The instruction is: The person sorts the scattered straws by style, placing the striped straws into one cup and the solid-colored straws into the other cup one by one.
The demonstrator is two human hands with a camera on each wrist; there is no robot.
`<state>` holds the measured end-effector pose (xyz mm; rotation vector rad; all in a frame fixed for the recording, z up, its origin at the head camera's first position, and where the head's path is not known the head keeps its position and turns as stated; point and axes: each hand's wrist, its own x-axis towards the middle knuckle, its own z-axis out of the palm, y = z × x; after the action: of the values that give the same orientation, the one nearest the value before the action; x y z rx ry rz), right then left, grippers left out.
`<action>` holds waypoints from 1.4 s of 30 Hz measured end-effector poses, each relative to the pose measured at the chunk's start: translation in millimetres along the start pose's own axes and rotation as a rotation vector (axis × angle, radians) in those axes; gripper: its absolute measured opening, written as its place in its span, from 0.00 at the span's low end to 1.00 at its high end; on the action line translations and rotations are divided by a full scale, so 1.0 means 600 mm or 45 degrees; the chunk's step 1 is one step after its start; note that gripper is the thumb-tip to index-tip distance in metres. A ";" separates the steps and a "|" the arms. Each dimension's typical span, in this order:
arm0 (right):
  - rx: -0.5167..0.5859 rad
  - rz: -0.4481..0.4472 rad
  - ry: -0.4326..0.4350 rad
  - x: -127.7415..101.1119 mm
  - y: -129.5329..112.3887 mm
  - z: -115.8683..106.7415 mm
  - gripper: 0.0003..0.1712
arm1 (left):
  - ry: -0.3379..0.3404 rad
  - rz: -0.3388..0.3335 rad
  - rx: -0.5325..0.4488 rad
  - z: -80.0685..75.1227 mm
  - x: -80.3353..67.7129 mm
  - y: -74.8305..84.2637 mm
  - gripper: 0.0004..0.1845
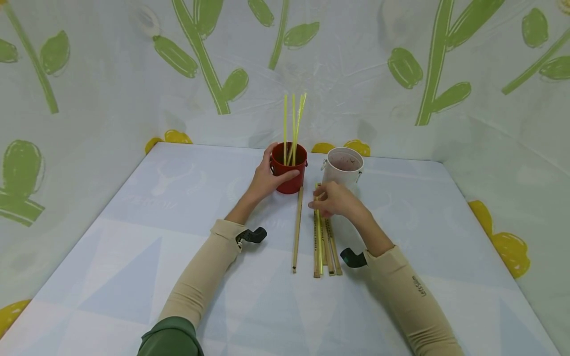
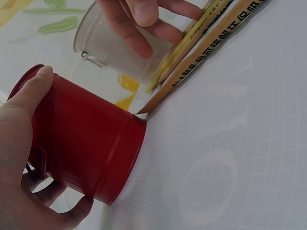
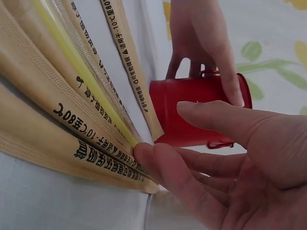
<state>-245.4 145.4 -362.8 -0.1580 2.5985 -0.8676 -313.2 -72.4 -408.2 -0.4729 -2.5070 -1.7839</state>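
My left hand (image 1: 263,182) holds a small red metal bucket (image 2: 91,136) around its side, fingers on one side and thumb on the other. Several thin yellow straws (image 1: 293,123) stand in that bucket. Over a bunch of straws in printed brown paper wrappers (image 3: 62,103) is my right hand (image 1: 339,200), its thumb held apart from the other fingers. In the right wrist view, its fingertips (image 3: 147,155) touch or nearly touch the end of a yellow straw (image 3: 81,67) in the bunch. One wrapped straw (image 1: 298,230) lies apart, its far end by the red bucket's base.
A white metal bucket (image 1: 333,173) with side handles stands right of the red one, just beyond my right hand; no straws show in it. Behind the table's (image 1: 133,237) back edge rises a white cloth wall (image 1: 347,79) printed with green leaves.
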 end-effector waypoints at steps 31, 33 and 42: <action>-0.197 0.060 0.068 -0.003 -0.009 0.030 0.18 | -0.020 0.016 0.005 -0.009 -0.035 0.064 0.48; -0.214 0.056 0.074 -0.003 -0.011 0.033 0.19 | -0.019 0.020 0.003 -0.009 -0.036 0.064 0.47; -0.230 0.080 0.085 -0.005 -0.019 0.041 0.29 | -0.009 0.031 -0.003 -0.004 -0.016 0.031 0.49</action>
<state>-232.9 123.5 -372.7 -0.0982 2.7275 -0.6256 -299.4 -71.3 -392.5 -0.5077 -2.4929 -1.7801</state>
